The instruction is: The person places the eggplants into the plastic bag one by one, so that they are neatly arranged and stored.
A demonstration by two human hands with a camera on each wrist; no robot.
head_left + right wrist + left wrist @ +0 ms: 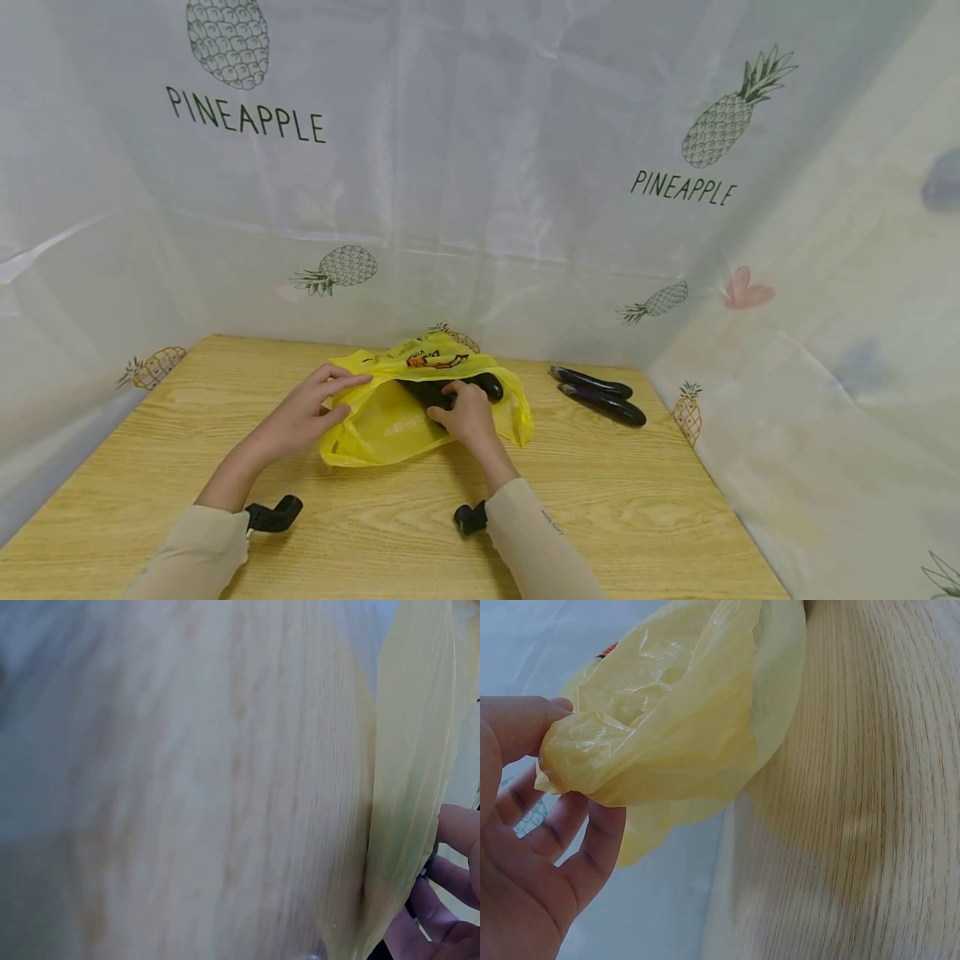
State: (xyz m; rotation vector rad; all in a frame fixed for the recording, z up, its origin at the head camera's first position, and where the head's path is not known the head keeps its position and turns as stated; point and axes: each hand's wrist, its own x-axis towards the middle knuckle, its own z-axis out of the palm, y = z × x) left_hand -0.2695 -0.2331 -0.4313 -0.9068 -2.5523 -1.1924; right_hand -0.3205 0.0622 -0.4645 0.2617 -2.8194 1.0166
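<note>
A yellow plastic bag (386,425) lies on the table with its mouth facing me. At its left rim, my left hand (303,410) pinches the thin plastic between thumb and fingers; the left wrist view shows the crumpled bag edge (585,750) in that grip. My right hand (472,417) reaches into the mouth, thumb and fingers curled round a dark purple eggplant (422,393). Beside that hand, the rounded end of another eggplant (489,385) shows inside. The bag's side (409,765) partly covers the right fingers in the right wrist view.
Two more eggplants, one behind (592,383) and one in front (603,405), lie side by side at the table's back right. The wooden table (375,533) meets a pineapple-print curtain (480,208) behind and at the sides. Black wrist devices (275,514) stick out from both sleeves.
</note>
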